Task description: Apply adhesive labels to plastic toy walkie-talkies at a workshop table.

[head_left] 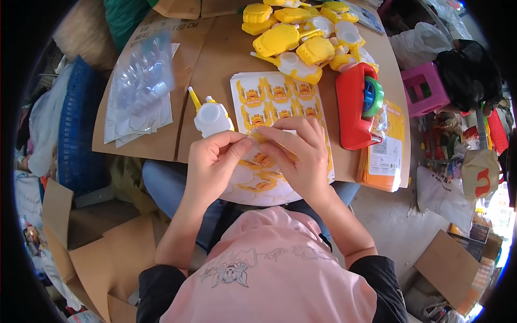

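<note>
Both my hands meet over the near part of a sticker sheet [240,89] printed with rows of yellow and orange cartoon stickers. My left hand [216,161] pinches thumb against forefinger at the edge of a small pale-yellow piece [259,138], which looks like a sticker. My right hand [299,153] has the same piece between its thumb and fingers, which partly hide it. Just beyond my left hand lies a toy walkie-talkie [211,118], white face up, its yellow antenna pointing away to the left.
A heap of yellow and white toy walkie-talkies [277,40] covers the far right of the cardboard-topped table [186,99]. A red tape dispenser [350,107] stands right of the sheets, beside a stack of orange cards [385,159]. Clear plastic blisters [142,75] lie on white cards at left.
</note>
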### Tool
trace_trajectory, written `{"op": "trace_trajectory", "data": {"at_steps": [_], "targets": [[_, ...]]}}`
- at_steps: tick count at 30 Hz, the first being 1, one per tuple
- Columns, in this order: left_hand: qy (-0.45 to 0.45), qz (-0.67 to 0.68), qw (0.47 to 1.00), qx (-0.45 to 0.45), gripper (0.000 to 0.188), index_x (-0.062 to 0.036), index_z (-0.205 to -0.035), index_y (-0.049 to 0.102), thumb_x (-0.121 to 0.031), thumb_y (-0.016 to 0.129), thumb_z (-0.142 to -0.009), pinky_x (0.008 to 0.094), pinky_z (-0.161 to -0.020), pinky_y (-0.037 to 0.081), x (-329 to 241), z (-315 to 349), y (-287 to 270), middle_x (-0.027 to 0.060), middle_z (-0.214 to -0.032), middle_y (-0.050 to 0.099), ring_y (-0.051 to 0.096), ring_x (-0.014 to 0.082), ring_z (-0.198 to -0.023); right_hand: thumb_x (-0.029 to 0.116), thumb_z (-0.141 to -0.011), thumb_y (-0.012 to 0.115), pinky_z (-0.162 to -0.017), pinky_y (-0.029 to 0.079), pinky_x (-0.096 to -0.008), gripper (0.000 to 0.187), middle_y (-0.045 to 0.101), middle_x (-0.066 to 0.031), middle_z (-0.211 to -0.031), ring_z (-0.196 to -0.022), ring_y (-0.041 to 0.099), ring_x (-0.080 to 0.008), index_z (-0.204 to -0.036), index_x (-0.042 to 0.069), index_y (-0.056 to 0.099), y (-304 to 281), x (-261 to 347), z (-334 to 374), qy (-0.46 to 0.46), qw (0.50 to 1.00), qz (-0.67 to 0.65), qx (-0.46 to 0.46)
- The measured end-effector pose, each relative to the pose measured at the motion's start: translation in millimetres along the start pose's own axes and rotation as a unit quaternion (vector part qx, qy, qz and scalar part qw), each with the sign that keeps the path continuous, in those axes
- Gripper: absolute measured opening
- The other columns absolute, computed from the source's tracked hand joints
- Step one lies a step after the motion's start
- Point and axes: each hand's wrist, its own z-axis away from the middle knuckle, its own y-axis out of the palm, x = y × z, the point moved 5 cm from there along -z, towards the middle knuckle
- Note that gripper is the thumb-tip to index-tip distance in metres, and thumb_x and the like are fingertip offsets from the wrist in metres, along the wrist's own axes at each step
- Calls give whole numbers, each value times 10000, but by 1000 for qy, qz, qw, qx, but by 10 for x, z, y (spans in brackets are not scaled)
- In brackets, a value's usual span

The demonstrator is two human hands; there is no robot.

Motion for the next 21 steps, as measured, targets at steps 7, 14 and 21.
{"op": "trace_trajectory", "data": {"at_steps": [7,14,21], "targets": [[66,0,998,-11,162,28,-1020,631,-81,602,-903,208,-666,470,-53,78,58,47,-766,670,587,48,-726,44,-727,735,-773,450,-316,162,648,-69,-847,-840,588,-222,-882,46,692,121,-182,52,166,967,-181,65],[152,-129,980,-21,151,-39,-1029,641,-78,607,-888,266,-628,505,-225,98,82,141,-827,682,679,176,-728,23,-770,707,-741,459,-252,90,637,-35,-831,-784,597,-129,-837,0,651,134,-194,75,198,953,-217,82],[202,-209,957,-27,76,-21,-936,626,-62,613,-874,254,-575,493,-213,110,98,118,-754,664,670,196,-645,12,-746,714,-765,457,-310,107,643,-72,-838,-830,601,-212,-838,28,662,118,-178,82,194,955,-210,79]]}}
